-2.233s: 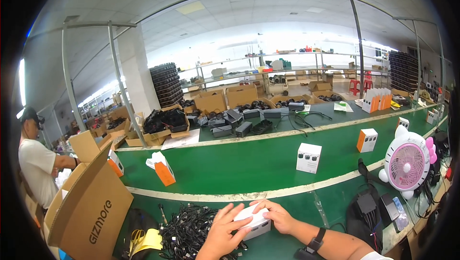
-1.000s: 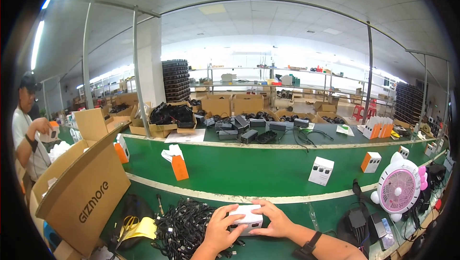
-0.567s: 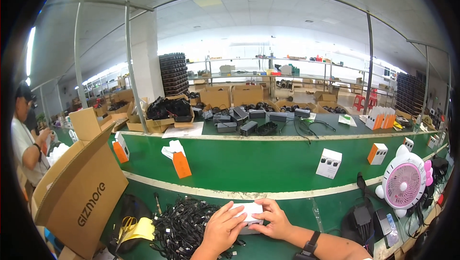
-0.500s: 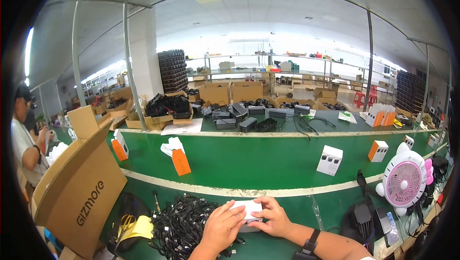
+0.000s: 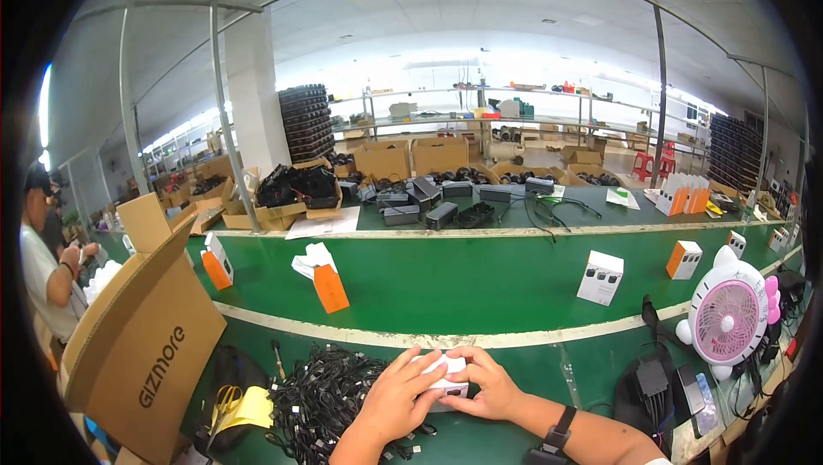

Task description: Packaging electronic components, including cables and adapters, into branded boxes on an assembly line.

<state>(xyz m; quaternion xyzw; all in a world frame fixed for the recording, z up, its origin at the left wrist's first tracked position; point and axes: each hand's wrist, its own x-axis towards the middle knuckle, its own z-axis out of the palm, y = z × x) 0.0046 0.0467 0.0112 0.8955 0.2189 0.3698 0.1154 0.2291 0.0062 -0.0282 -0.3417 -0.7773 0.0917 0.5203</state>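
Observation:
Both of my hands hold a small white carton (image 5: 449, 366) just above the near green table. My left hand (image 5: 399, 395) wraps its left side, fingers lying over the top. My right hand (image 5: 485, 386) grips the right side with bent fingers and thumb. The carton's lower front shows a dark printed picture; my fingers hide much of the rest. Right beside my left hand spreads a tangled pile of black cables (image 5: 321, 396) with metal plugs. A black band (image 5: 559, 432) circles my right wrist.
A large cardboard box (image 5: 146, 336) stands at left, near yellow-handled scissors (image 5: 225, 405). Beyond runs a green belt (image 5: 463, 281) carrying an orange-and-white carton (image 5: 331, 289) and a white carton (image 5: 600, 278). A pink-and-white fan (image 5: 727, 324) stands right. A person (image 5: 47, 268) works at far left.
My fingers have shifted around the white carton, and its printed front shows more. Cartons on the green belt have slid slightly to the right. The view has tilted a little.

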